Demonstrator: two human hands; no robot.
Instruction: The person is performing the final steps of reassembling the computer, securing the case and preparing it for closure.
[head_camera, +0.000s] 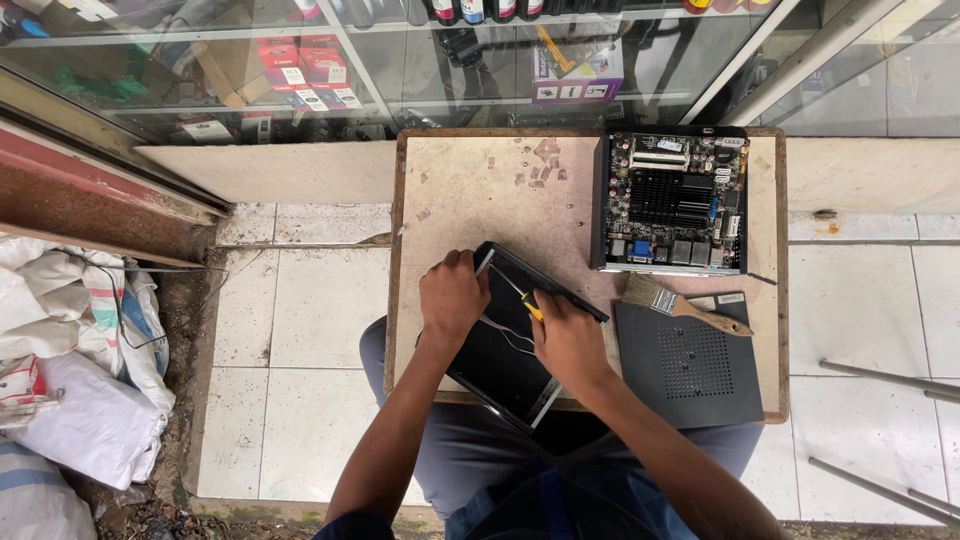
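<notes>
The right hand is closed around one small screwdriver with a yellow-and-black handle, its thin shaft angled up and to the left towards the top corner of a black case shell. The left hand grips that same corner, fingers curled over the rim, steadying the shell. There is one such shell — it lies tilted on the near edge of a small wooden table, partly overhanging towards the person's lap, with a thin pair of wires trailing across its dark inside.

Just right of the hands lies one flat black cover panel with a grid of vent holes, and on its upper edge rests one wooden-handled paintbrush. Beyond it, at the table's far right corner, sits one circuit board in a black tray — a finned black heatsink at its middle. Two metal rods cross the tiled floor at right.
</notes>
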